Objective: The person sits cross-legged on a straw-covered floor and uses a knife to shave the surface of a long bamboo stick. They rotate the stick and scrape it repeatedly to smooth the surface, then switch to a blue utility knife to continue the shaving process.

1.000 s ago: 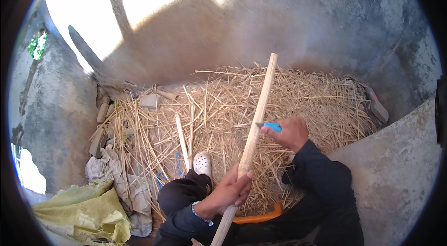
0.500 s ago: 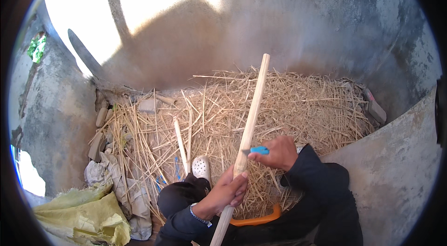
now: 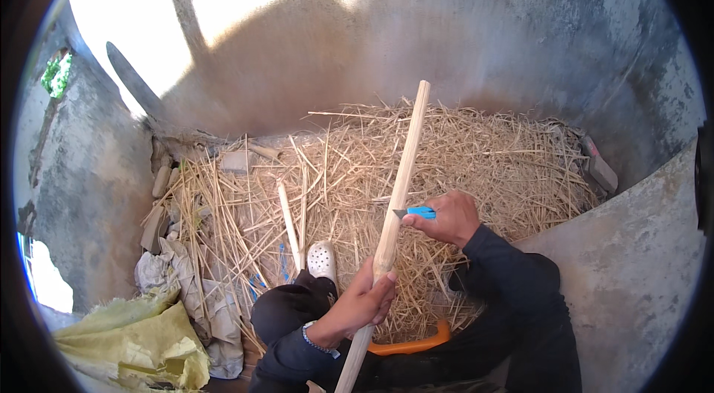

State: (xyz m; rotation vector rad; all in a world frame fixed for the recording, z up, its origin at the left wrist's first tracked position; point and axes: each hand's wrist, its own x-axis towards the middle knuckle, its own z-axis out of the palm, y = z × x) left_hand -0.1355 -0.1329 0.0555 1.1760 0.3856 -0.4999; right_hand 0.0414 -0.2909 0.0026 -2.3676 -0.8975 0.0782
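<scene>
A long pale wooden stick (image 3: 406,162) slants up from the lower edge, leaning slightly right at its far end. My left hand (image 3: 362,298) is wrapped round its lower part. In my right hand (image 3: 445,218) is a blue-handled utility knife (image 3: 421,212), its short dark blade against the stick's right side, above my left hand. The knife's grip end is hidden in my fingers. Beneath the stick lies a thick layer of dry straw (image 3: 476,162).
A white clog (image 3: 321,261) is on my foot. An orange curved object (image 3: 413,346) lies by my leg. Another peeled stick (image 3: 288,223) rests on straw at left. Yellow sacking (image 3: 134,345) and stones (image 3: 161,181) sit at the left. Concrete walls (image 3: 483,36) enclose the space.
My right hand has moved the knife upward along the stick, away from my left hand. My left hand keeps its grip, and the stick has barely shifted.
</scene>
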